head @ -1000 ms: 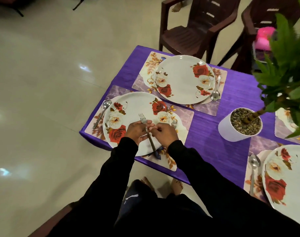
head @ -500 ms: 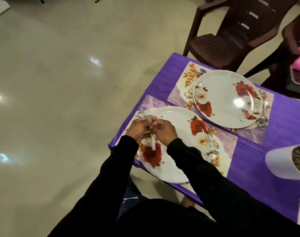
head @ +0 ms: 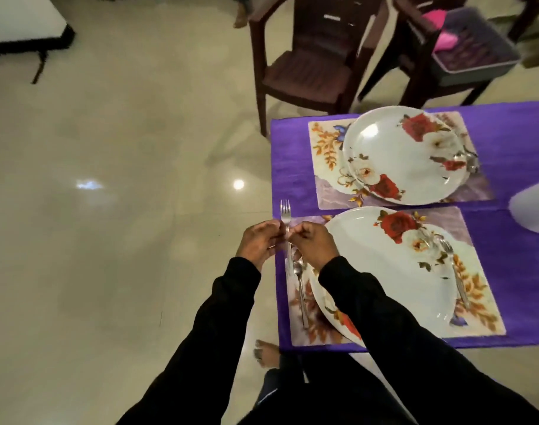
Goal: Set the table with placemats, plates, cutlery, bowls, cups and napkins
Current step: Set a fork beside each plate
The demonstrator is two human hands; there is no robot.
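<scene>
Since half a second ago both hands have carried the fork left, off the near plate to the table's left edge. On the purple-clothed table (head: 507, 142) lie two rectangular floral placemats, the far placemat (head: 326, 167) and the near placemat (head: 483, 305), each bearing one thing: a round white rose-patterned plate, far plate (head: 400, 161) and near plate (head: 384, 268). Two dark brown plastic chairs (head: 308, 62) stand beyond; the right one holds a grey crate (head: 476, 53) with something pink in it. Three pieces of cutlery show clearly: a steel spoon (head: 300, 289) left of the near plate, a second fork (head: 455, 271) along its right rim, and the slim steel fork (head: 286, 228), upright, pinched between curled fingers of left hand (head: 259, 243) and right hand (head: 314, 243).
</scene>
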